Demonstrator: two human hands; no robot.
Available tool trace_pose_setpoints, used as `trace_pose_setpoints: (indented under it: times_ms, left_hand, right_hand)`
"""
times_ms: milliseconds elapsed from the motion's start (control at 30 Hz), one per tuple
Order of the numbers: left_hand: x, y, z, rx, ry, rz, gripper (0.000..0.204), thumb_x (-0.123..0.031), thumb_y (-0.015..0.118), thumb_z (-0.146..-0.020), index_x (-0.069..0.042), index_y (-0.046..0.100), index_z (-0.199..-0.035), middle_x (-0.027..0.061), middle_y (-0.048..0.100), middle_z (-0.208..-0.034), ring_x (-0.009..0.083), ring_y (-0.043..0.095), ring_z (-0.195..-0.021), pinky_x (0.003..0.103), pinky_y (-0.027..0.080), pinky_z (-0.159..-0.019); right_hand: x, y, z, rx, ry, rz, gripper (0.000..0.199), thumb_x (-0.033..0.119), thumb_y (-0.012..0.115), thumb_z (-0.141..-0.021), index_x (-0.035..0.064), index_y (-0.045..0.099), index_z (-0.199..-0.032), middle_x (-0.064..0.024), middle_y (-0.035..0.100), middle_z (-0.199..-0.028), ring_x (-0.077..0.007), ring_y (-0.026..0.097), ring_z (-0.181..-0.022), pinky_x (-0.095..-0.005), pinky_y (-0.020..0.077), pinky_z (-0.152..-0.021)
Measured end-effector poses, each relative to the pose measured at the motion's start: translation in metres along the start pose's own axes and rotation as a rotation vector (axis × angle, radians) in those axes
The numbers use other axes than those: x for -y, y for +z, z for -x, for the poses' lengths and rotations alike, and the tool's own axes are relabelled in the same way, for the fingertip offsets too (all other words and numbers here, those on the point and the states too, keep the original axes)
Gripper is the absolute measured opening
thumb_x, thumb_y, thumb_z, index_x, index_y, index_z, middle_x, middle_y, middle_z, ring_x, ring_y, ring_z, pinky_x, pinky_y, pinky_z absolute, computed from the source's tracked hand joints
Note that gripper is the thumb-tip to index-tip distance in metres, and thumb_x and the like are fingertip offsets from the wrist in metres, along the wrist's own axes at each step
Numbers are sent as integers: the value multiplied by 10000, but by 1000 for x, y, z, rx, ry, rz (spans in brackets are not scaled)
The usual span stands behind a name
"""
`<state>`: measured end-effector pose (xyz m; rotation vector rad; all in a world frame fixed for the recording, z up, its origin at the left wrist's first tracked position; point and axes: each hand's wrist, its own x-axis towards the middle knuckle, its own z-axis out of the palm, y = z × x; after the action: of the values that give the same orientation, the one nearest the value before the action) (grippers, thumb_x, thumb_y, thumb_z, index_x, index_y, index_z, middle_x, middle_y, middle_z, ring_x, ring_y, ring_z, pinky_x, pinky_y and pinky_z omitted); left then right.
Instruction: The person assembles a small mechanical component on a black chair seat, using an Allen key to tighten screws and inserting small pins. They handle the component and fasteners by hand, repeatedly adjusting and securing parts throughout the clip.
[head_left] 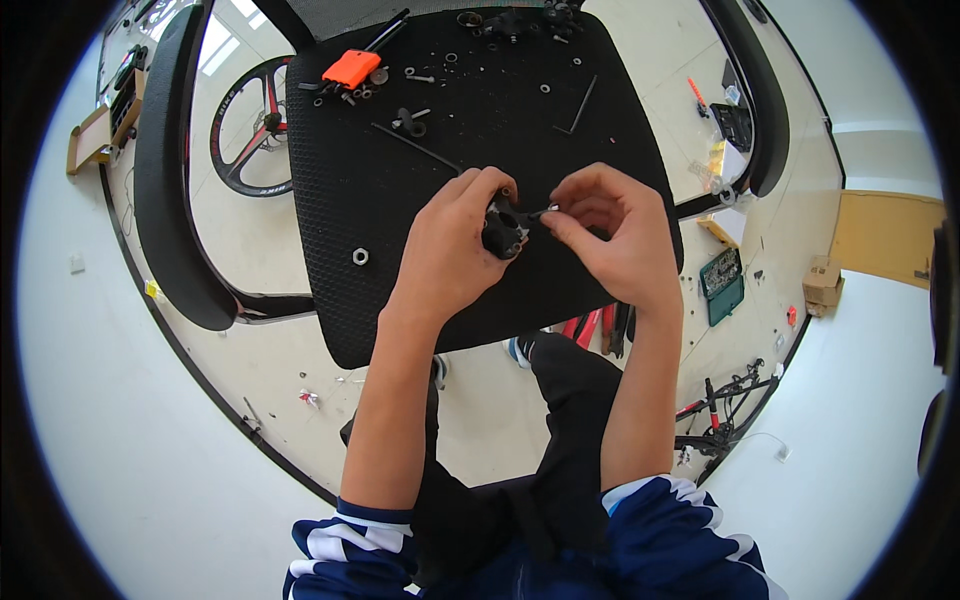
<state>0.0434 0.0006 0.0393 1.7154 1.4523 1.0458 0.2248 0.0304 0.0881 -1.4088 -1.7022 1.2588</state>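
My left hand point(455, 240) is closed around a black metal bike part point(503, 232) with rounded, clamp-like openings, held just above the seat of a black chair point(390, 310). Thumb and fingers of my right hand point(615, 225) pinch a small bolt-like piece point(543, 213), dark with a bright end, against the part's right side. My fingers hide some of both pieces. A long black hex key point(415, 145) lies on the seat just beyond my left hand. To that hand's left sits a silver nut point(361, 257).
On the seat's far side lie an orange-headed tool point(352, 69), another hex key point(582, 105), several bolts and washers, and dark parts point(512, 24). Armrests point(165, 170) flank the seat. A spoked wheel point(250, 125), a green tool case point(722, 287) and a bike frame point(722, 415) are on the floor.
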Motion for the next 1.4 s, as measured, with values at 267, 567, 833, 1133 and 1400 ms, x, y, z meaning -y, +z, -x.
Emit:
trace_pose_setpoints:
  times_ms: [267, 567, 833, 1133, 1400]
  left_hand:
    - [1, 11, 0, 6, 37, -77, 394, 31, 809, -674, -51, 582, -986, 87, 618, -903, 253, 637, -794, 336, 507, -692]
    - [1, 9, -3, 63, -36, -18, 407, 14, 807, -681, -48, 593, -1023, 113, 632, -896, 263, 648, -815, 341, 510, -709]
    - [-2, 12, -4, 36, -62, -38, 403, 41, 764, -675, -59, 599, -1029, 111, 638, -895, 311, 628, -849, 384, 500, -742]
    - [-2, 7, -4, 59, -63, -5, 405, 10, 790, -690, -68, 595, -1036, 105, 633, -903, 291, 633, -848, 371, 507, -739]
    - [0, 8, -4, 64, -74, -50, 406, -16, 810, -702, -66, 598, -1045, 113, 632, -903, 289, 637, -833, 365, 511, -736]
  right_hand:
    - [-3, 1, 3, 9, -204, 113, 104, -27, 737, -804, -26, 720, -906, -88, 717, -851, -151, 711, -757, -240, 558, -718]
    - [1, 3, 3, 31, -69, 168, 107, 64, 630, -907, -23, 635, -845, -141, 649, -743, -262, 667, -637, -349, 497, -591]
    - [-4, 15, -1, 19, -45, 492, 339, 290, 570, -983, -2, 609, -816, -171, 624, -704, -393, 603, -670, -452, 454, -597]
    - [5, 7, 2, 32, 17, 288, 197, 222, 606, -953, 30, 600, -912, -131, 640, -710, -309, 630, -649, -389, 465, -607]
    - [4, 12, 1, 109, -4, 606, 202, 238, 551, -993, 46, 574, -934, -144, 628, -749, -347, 627, -696, -403, 459, -604]
